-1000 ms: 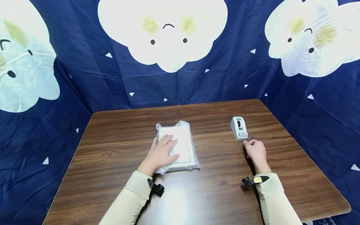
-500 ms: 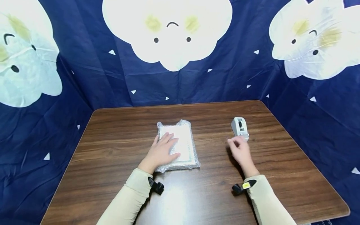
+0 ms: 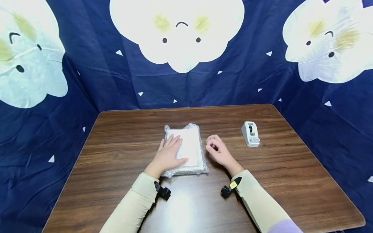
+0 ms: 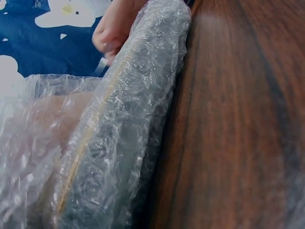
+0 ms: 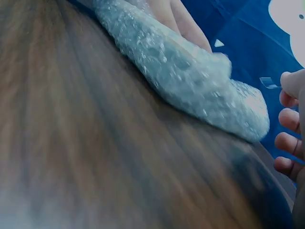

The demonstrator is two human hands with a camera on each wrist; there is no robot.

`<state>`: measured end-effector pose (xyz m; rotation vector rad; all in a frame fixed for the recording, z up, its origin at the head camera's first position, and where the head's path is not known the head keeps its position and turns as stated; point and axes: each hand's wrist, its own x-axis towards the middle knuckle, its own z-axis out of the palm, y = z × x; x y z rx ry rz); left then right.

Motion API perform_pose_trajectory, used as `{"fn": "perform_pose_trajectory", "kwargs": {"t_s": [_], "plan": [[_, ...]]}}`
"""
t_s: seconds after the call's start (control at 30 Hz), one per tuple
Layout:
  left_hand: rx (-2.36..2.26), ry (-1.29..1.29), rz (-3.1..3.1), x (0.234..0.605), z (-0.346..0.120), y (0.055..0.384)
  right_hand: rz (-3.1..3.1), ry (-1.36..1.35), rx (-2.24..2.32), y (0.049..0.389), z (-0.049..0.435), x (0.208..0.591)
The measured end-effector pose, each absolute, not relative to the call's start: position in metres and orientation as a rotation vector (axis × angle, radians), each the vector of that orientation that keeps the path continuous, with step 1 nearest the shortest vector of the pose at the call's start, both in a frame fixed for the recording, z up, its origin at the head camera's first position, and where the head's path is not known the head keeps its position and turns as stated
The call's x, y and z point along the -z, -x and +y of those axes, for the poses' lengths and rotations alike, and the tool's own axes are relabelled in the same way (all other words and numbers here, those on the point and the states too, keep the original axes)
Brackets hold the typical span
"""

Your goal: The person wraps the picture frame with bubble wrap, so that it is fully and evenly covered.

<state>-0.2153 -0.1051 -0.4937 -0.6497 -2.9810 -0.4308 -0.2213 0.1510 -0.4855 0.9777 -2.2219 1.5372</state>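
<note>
A flat rectangular item wrapped in bubble wrap (image 3: 190,149) lies on the table, its white face showing through. My left hand (image 3: 167,155) rests on its left part with fingers spread. Just right of the package is my right hand (image 3: 218,150), its fingers curled. In the right wrist view, a small clear piece of tape (image 5: 270,83) sticks out from between the thumb and forefinger of the right hand (image 5: 291,121). The left wrist view shows the package's bubble-wrapped side (image 4: 128,114) up close, with the right hand (image 4: 114,31) beyond it.
A white tape dispenser (image 3: 250,134) stands on the right part of the brown wooden table (image 3: 116,155). Behind the table and along its sides hangs a dark blue cloth (image 3: 163,87) with white clouds.
My right hand has moved left from the tape dispenser to the package's right side. The left hand has stayed on the package. The head view has shifted slightly.
</note>
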Motion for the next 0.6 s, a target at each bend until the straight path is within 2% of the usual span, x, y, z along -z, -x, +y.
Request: {"fn": "perform_pose_trajectory", "kwargs": {"t_s": [0.37, 0.6], "plan": [[0.432, 0.654, -2.994, 0.490, -0.107, 0.220, -2.258, -1.230, -1.458, 0.245, 0.123, 0.488], [0.472, 0.693, -2.984, 0.488, -0.109, 0.225, -2.395, -1.244, -1.313, 0.263, 0.112, 0.506]]}}
